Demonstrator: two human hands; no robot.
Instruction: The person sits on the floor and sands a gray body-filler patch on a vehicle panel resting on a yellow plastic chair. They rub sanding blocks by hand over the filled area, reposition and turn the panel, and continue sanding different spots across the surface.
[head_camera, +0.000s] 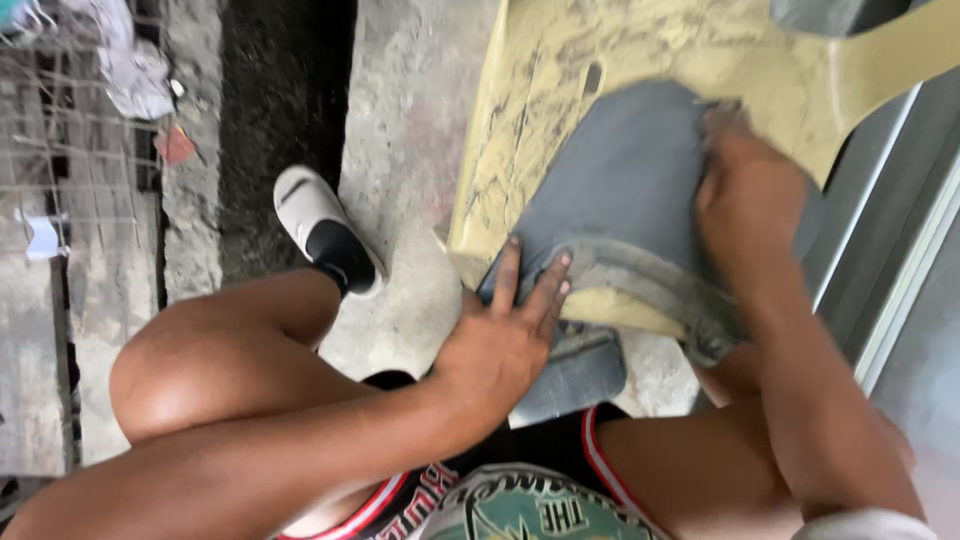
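A grey piece of cloth, like denim with a frayed hem (620, 190), lies spread over the seat of a worn yellow plastic chair (560, 70). My left hand (505, 335) presses flat on the cloth's near left corner at the chair's edge, fingers apart. On the cloth's upper right part rests my right hand (745, 195), blurred, fingers curled against the fabric. Whether it grips the cloth or only rubs it is unclear.
My bare knees frame the chair, the left one (190, 370) raised. A foot in a white and black slipper (325, 235) stands on the rough concrete floor (400, 150). A dark gutter (285, 110) and wire mesh with rags (90, 120) lie left. A metal frame (890, 290) runs along the right.
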